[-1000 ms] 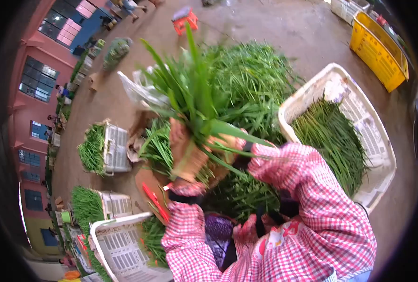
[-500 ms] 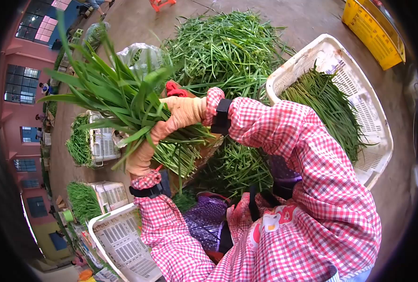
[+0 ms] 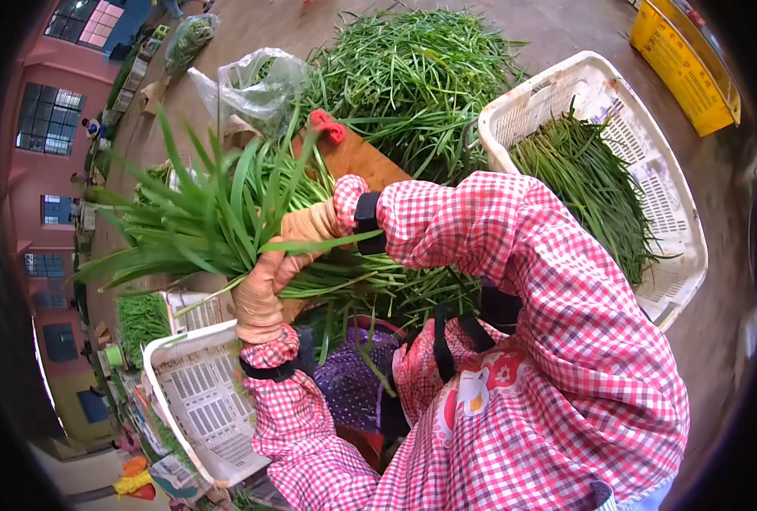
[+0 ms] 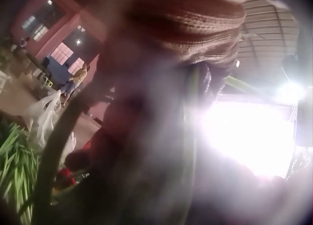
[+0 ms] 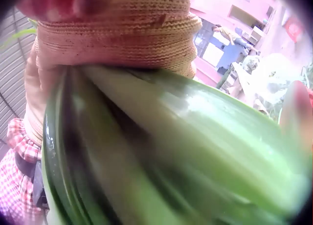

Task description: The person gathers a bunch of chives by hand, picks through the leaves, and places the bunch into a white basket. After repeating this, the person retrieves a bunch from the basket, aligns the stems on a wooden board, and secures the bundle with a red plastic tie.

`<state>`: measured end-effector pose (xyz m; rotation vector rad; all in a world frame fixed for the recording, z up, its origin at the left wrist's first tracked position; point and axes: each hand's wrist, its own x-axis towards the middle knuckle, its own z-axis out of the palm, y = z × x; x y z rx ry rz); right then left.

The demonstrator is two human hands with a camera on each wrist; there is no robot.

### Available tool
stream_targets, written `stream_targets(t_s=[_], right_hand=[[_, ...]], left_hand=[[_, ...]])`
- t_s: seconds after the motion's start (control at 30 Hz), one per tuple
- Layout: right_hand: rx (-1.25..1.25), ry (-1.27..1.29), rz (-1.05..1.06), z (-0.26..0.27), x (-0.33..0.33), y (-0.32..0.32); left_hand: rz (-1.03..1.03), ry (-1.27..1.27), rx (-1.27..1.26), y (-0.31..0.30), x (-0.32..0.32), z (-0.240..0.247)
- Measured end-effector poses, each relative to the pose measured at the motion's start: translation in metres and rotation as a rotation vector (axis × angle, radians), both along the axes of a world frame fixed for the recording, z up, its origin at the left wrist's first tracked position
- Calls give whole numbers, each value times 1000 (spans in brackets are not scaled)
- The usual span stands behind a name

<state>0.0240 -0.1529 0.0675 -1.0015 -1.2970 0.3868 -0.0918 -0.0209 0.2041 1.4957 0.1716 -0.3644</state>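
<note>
Both hands wear tan knitted gloves and hold one bunch of long, flat-leaved greens in the head view. My left hand grips it on the near side, its thumb up against the other hand. From across, my right hand grips the same bunch, close to the left. Broad leaves fan out to the left, while thin pale stalks trail right, toward the lap. In the right wrist view, the leaves come out below a ribbed glove. Blur and glare hide most of the left wrist view.
A big heap of loose greens lies ahead on the floor. Beside it are a wooden board with a red knob-like piece and a clear plastic bag. White baskets stand right and near left; a yellow crate is farther right.
The bunch stood upright in front of the hands, then tipped left; now its leaves lie lower and point left. Both hands have moved left and stay close together. The head view has shifted.
</note>
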Motion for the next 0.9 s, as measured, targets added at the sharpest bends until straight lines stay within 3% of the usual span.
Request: stream_targets(t_s=[0.07, 0.1, 0.13, 0.17, 0.2, 0.33, 0.37, 0.4, 0.47, 0.57, 0.67, 0.9], right_hand=[[-137, -57, -95, 79, -74, 0], [-318, 31, -74, 79, -91, -7], [-499, 118, -52, 77, -103, -8], [-372, -4, 49, 60, -100, -1], [-568, -21, 32, 59, -110, -10], [-748, -77, 115, -3, -135, -18], [-866, -186, 16, -9, -143, -23], [-895, -144, 98, -17, -146, -26], [-1023, -286, -26, -14, -156, -36], [-1049, -262, -67, -40, -153, -27], [-1029, -279, -169, -17, -155, -41], [-1161, -395, -155, -3, -134, -78]], left_hand=[[112, -121, -31, -28, -41, 23], [134, -190, -106, -10, -49, 6], [156, -257, -182, 17, -57, -13], [184, -242, -217, 37, -67, -15], [217, -232, -253, 56, -78, -15], [265, -203, -514, 89, -122, 12], [291, -213, -526, 94, -131, 18], [363, -261, -466, 112, -139, 14], [358, -345, -424, 131, -155, 16], [374, -534, -431, 152, -176, 19], [277, -646, -424, 172, -190, 26], [436, -795, -554, 218, -225, 46]])
